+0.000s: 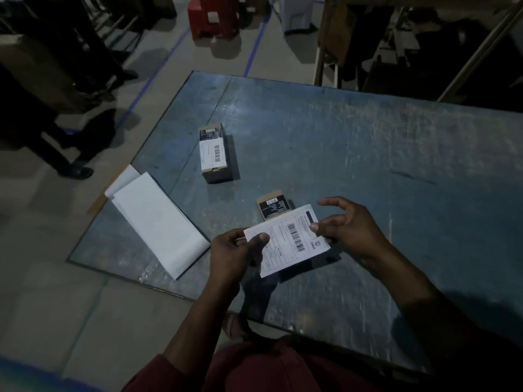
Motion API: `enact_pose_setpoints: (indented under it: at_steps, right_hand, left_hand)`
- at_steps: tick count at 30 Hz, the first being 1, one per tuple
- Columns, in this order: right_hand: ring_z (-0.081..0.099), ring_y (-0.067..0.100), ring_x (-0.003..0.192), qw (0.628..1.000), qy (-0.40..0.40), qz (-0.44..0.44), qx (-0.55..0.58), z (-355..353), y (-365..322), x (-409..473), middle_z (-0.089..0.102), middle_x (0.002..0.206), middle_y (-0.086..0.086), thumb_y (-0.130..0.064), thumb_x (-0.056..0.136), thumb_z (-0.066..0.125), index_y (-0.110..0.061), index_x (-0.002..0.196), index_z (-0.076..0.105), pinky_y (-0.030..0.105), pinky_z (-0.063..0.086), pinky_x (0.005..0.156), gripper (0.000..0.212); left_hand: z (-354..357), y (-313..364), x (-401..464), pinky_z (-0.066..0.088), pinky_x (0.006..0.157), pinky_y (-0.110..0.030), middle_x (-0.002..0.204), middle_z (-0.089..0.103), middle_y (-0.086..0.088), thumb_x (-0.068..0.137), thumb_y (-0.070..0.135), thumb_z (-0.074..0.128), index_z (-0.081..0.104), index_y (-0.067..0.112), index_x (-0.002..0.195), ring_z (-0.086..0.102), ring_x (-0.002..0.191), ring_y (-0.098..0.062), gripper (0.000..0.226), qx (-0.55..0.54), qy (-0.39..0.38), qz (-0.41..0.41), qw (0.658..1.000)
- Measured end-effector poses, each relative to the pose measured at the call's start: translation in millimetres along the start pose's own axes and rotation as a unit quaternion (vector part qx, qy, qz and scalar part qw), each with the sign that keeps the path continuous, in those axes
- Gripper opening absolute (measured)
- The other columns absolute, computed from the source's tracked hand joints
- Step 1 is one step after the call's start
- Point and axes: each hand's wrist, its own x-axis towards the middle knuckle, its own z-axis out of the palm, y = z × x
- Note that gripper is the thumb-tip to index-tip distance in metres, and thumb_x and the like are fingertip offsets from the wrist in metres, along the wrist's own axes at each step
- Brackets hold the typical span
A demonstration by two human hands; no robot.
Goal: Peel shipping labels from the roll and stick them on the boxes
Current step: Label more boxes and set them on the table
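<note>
Label (287,240) held by both hands, near box (272,206) mostly hidden, print unreadable

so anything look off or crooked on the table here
Mostly tidy. The white label strip hangs past the table's left edge over the floor. The label pinched by the left hand and right hand sits tilted over the near box. The far box already carries its label.

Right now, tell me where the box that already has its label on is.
The labelled box lies on the blue table, left of centre in the head view, beyond the left hand.
</note>
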Motion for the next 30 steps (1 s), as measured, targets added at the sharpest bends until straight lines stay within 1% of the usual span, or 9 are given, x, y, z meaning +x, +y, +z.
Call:
enact_pose_setpoints:
  at_steps: [4, 7, 10, 13, 15, 20, 22, 26, 30]
  right_hand:
    - [0.078, 0.032, 0.081, 1.0, 0.001, 0.011, 0.009, -4, 6, 12, 0.08, 0.086, 0.014, -0.003, 0.082, 0.086, -0.013, 0.129, 0.06, 0.044, 0.06, 0.076, 0.055]
    - [0.074, 0.032, 0.077, 0.999, -0.007, 0.035, 0.021, -1, 8, 19, 0.079, 0.085, 0.015, -0.003, 0.082, 0.085, -0.012, 0.125, 0.061, 0.036, 0.056, 0.068, 0.051]
    - [0.074, 0.031, 0.077, 0.999, 0.003, 0.051, 0.013, 0, 10, 27, 0.079, 0.084, 0.013, -0.006, 0.082, 0.086, -0.014, 0.122, 0.062, 0.033, 0.053, 0.063, 0.047]
    - [0.078, 0.035, 0.084, 0.999, 0.012, 0.053, 0.001, 0, 11, 33, 0.08, 0.084, 0.011, -0.006, 0.08, 0.088, -0.015, 0.12, 0.063, 0.04, 0.058, 0.07, 0.047]
    - [0.077, 0.037, 0.087, 0.999, 0.011, 0.053, -0.004, 0, 13, 34, 0.08, 0.084, 0.01, -0.005, 0.079, 0.088, -0.015, 0.118, 0.064, 0.046, 0.06, 0.075, 0.047]
    - [0.078, 0.031, 0.082, 0.999, 0.004, 0.05, -0.003, 4, 14, 32, 0.08, 0.082, 0.009, -0.003, 0.08, 0.087, -0.011, 0.121, 0.063, 0.044, 0.06, 0.075, 0.048]
    - [0.079, 0.03, 0.083, 0.999, 0.001, 0.05, -0.009, 3, 14, 32, 0.08, 0.083, 0.009, -0.004, 0.081, 0.087, -0.012, 0.121, 0.062, 0.048, 0.061, 0.078, 0.048]
    - [0.077, 0.039, 0.087, 0.998, 0.003, 0.053, -0.019, -1, 18, 35, 0.08, 0.086, 0.011, -0.004, 0.08, 0.088, -0.016, 0.116, 0.063, 0.061, 0.06, 0.084, 0.046]
    - [0.079, 0.029, 0.082, 0.998, 0.004, 0.056, -0.021, -1, 19, 34, 0.08, 0.085, 0.009, -0.002, 0.079, 0.088, -0.014, 0.116, 0.063, 0.056, 0.063, 0.083, 0.046]
  left_hand:
    - [5, -2, 4, 0.046, 0.053, -0.028, 0.061, 0.072, -0.011, 0.084, 0.012, 0.087, 0.076, 0.005, 0.076, 0.061, 0.05, -0.018, 0.015, 0.003, 0.017, -0.009, 1.0]
    - [5, -1, 12, 0.047, 0.058, -0.032, 0.067, 0.075, -0.013, 0.087, 0.013, 0.084, 0.075, 0.008, 0.07, 0.065, 0.055, -0.023, 0.02, 0.003, 0.023, -0.019, 1.0]
    - [7, 0, 18, 0.05, 0.063, -0.04, 0.072, 0.077, -0.015, 0.089, 0.014, 0.083, 0.076, 0.006, 0.074, 0.07, 0.062, -0.027, 0.019, 0.01, 0.019, -0.023, 1.0]
    - [9, -4, 20, 0.052, 0.062, -0.038, 0.073, 0.078, -0.012, 0.089, 0.015, 0.083, 0.077, 0.006, 0.078, 0.072, 0.06, -0.021, 0.015, 0.022, 0.02, -0.023, 0.999]
    - [8, -8, 20, 0.059, 0.067, -0.045, 0.076, 0.079, -0.01, 0.088, 0.015, 0.084, 0.078, 0.006, 0.082, 0.077, 0.067, -0.027, 0.012, 0.026, 0.024, -0.023, 0.999]
    - [4, -14, 24, 0.062, 0.075, -0.05, 0.08, 0.08, -0.012, 0.087, 0.015, 0.084, 0.079, 0.004, 0.086, 0.078, 0.075, -0.03, 0.012, 0.018, 0.029, -0.023, 0.999]
    - [4, -15, 24, 0.063, 0.076, -0.051, 0.081, 0.08, -0.012, 0.088, 0.015, 0.084, 0.079, 0.004, 0.088, 0.079, 0.078, -0.032, 0.012, 0.018, 0.027, -0.02, 0.999]
    - [10, -18, 20, 0.061, 0.067, -0.039, 0.081, 0.08, -0.01, 0.089, 0.014, 0.083, 0.08, 0.004, 0.09, 0.078, 0.073, -0.026, 0.011, 0.017, 0.032, -0.022, 0.999]
    - [12, -21, 18, 0.062, 0.068, -0.038, 0.081, 0.08, -0.008, 0.09, 0.014, 0.082, 0.08, 0.004, 0.093, 0.079, 0.074, -0.024, 0.011, 0.018, 0.035, -0.024, 0.999]
